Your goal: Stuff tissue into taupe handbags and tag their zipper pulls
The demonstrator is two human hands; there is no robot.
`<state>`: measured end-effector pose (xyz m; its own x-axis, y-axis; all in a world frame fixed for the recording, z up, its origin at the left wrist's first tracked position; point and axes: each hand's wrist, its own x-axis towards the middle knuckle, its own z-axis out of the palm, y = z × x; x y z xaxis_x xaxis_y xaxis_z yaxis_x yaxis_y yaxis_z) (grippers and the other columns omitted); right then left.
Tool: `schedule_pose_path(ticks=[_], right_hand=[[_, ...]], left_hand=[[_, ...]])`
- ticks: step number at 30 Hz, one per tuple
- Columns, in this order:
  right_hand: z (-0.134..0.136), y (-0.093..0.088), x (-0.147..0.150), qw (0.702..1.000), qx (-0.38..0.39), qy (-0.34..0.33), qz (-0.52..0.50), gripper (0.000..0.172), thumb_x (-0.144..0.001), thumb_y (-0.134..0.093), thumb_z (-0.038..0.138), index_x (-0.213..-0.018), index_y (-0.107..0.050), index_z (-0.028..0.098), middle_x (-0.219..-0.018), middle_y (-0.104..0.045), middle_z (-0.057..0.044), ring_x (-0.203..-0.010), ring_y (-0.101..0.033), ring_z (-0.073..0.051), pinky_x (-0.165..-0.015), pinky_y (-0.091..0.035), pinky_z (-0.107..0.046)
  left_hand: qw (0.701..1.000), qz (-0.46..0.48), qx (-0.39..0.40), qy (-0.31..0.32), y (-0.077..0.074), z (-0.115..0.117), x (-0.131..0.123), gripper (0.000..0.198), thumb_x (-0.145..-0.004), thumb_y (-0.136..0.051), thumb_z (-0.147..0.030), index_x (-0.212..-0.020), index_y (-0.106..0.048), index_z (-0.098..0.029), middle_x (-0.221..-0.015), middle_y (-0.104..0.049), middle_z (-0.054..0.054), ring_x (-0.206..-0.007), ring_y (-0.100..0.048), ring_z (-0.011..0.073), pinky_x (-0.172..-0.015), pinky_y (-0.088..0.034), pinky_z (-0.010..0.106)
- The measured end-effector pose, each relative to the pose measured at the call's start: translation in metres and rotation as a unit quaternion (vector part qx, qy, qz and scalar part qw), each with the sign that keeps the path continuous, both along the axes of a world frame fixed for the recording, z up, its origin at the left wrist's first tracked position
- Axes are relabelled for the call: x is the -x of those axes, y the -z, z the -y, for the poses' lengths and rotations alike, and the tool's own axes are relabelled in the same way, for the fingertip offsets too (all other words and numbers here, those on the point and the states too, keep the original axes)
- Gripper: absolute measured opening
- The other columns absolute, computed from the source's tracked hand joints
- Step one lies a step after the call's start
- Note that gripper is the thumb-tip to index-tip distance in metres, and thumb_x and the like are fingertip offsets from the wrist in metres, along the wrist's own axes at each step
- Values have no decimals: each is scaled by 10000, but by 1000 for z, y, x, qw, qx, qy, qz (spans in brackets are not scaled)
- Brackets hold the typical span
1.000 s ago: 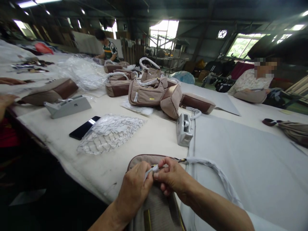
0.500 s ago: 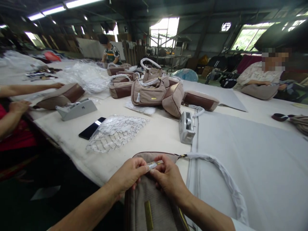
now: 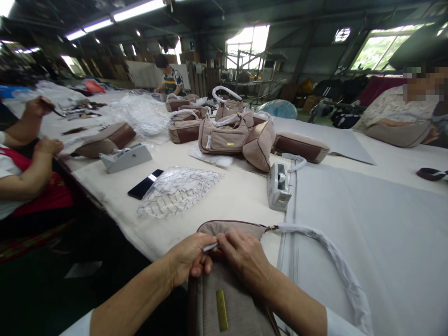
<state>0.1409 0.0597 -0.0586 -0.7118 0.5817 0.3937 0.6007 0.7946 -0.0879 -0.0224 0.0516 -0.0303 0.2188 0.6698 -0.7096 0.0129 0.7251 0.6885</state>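
Observation:
A taupe corduroy handbag [image 3: 240, 310] with dark brown edging lies in front of me, a brass plate [image 3: 221, 310] on its face. Over its upper part my left hand [image 3: 187, 259] pinches a small white wrapped zipper pull [image 3: 210, 247] between thumb and forefinger. My right hand [image 3: 245, 259] is closed at the other end of the same pull, its fingertips partly hidden. From a ring at the bag's top corner, the shoulder strap [image 3: 325, 247], wound in white wrapping, curves to the right across a grey sheet.
Ahead are a tape dispenser [image 3: 279, 186], a plastic bag of patterned wrapping [image 3: 182, 191], a phone [image 3: 145, 184] and several finished handbags [image 3: 224, 137]. Another dispenser [image 3: 126, 158] stands left. Co-workers sit at left and right, and another person is at the back.
My right hand has turned over the white wrapped pull, its fingers now closer together. The view has shifted slightly left. The co-worker at left has taken a hand off a bag and raised it.

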Motion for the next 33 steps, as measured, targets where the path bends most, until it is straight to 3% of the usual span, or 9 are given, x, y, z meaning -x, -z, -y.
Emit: schedule_pose_path(ticks=[9, 16, 19, 22, 25, 27, 29, 31, 33], right_hand=[[-18, 2, 9, 996, -9, -36, 79, 267, -930, -464, 405, -790, -542, 191, -730, -541, -29, -655, -509, -183, -467, -275, -284], [-27, 1, 5, 993, -14, -90, 69, 277, -919, -494, 387, -763, -577, 174, -710, -568, -26, -611, -516, -157, -525, -371, -277], [-17, -1, -10, 997, -6, -78, 2, 264, -874, -569, 401, -967, -619, 159, -795, -627, -49, -701, -575, -188, -622, -461, -309], [4, 4, -47, 990, 75, -17, -121, 600, -854, -567, 476, -1331, -429, 139, -1101, -613, -136, -938, -595, -236, -766, -511, -349], [26, 22, -82, 909, 318, 152, -221, 606, -846, -506, 550, -1299, -473, 148, -1090, -604, -134, -833, -613, -209, -657, -536, -316], [38, 38, -92, 795, 495, 240, -258, 697, -802, -466, 649, -1262, -504, 126, -1097, -597, -151, -802, -615, -223, -581, -531, -319], [46, 51, -90, 695, 608, 259, -284, 839, -740, -449, 743, -1285, -484, 106, -1181, -567, -178, -901, -608, -264, -626, -535, -344], [49, 58, -81, 660, 649, 219, -309, 908, -693, -471, 785, -1314, -467, 122, -1226, -559, -165, -1014, -580, -282, -780, -513, -372], [50, 57, -73, 656, 663, 163, -321, 935, -667, -503, 793, -1340, -449, 146, -1221, -575, -142, -1091, -550, -282, -913, -446, -382]], left_hand=[[1000, -12, 28, 2, 6, -1, -3, 253, -831, -343, -277, -695, -513, -147, -444, -522, -25, -251, -436, 71, -230, -158, 145], [998, -59, -32, 3, 8, 4, -9, 258, -833, -339, -323, -675, -470, -167, -487, -543, -32, -257, -424, 63, -258, -154, 163], [991, -103, -90, 12, 7, 16, -7, 321, -865, -341, -387, -663, -474, -175, -415, -471, -59, -230, -309, 58, -281, -118, 190], [946, -215, -243, 7, 7, 37, 1, 366, -873, -385, -459, -661, -486, -179, -438, -406, -69, -350, -362, 78, -376, -253, 193], [880, -300, -367, -23, 12, 58, 5, 357, -874, -425, -440, -648, -499, -173, -621, -480, -23, -608, -493, 125, -577, -382, 221], [869, -321, -375, -39, 18, 68, 4, 345, -877, -423, -434, -678, -530, -174, -661, -486, -15, -638, -490, 135, -611, -392, 236], [865, -342, -361, -67, 25, 72, 2, 323, -866, -439, -459, -760, -563, -180, -619, -465, -28, -560, -456, 131, -572, -397, 243], [838, -375, -382, -107, 30, 72, 1, 299, -829, -500, -462, -901, -576, -182, -684, -525, -12, -547, -464, 138, -568, -428, 260], [790, -403, -443, -132, 31, 67, 1, 371, -789, -573, -418, -1077, -543, -185, -986, -599, 73, -732, -564, 183, -687, -481, 307]])
